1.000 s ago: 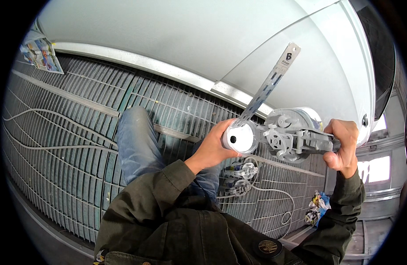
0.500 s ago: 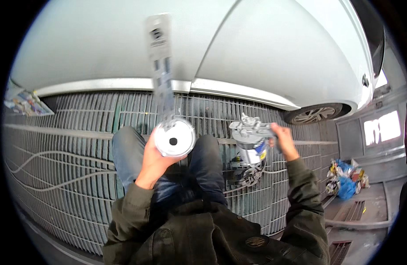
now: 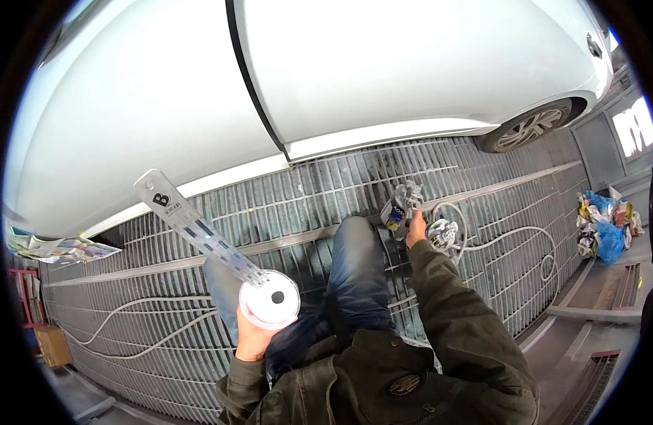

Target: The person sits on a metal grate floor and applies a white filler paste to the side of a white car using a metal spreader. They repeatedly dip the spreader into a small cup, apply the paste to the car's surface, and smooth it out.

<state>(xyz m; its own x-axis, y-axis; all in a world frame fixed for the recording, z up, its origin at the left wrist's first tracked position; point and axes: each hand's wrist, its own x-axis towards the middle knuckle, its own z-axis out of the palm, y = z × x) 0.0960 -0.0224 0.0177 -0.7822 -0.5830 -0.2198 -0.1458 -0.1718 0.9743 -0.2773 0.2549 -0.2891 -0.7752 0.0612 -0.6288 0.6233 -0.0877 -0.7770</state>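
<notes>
My left hand [image 3: 254, 336] is wrapped round a mixing cup [image 3: 259, 316], held over my lap, with a white round inside and a dark spot at its middle. A long clear mixing stick [image 3: 199, 230] stands in the cup and leans to the far left. To the right of my knee, my right hand [image 3: 416, 231] grips a grey paint can [image 3: 394, 213] with a blue and yellow label by its grey, paint-caked top [image 3: 410, 192]. Whether the can touches the grating cannot be made out. Beside that hand lies a lumpy grey thing [image 3: 442, 234], perhaps a spray gun.
A white car body [image 3: 383, 64] with a wheel [image 3: 532, 129] spans the far side. Hoses [image 3: 510, 235] lie on the metal floor grating [image 3: 326, 185]. Crumpled waste [image 3: 610, 225] sits at the right; printed paper [image 3: 60, 248] and a cardboard box [image 3: 54, 346] are at the left.
My view has turned, and the car and floor sit differently in it. The mixing stick now leans farther left. The right hand and can appear lower beside my knee; both hands keep their holds.
</notes>
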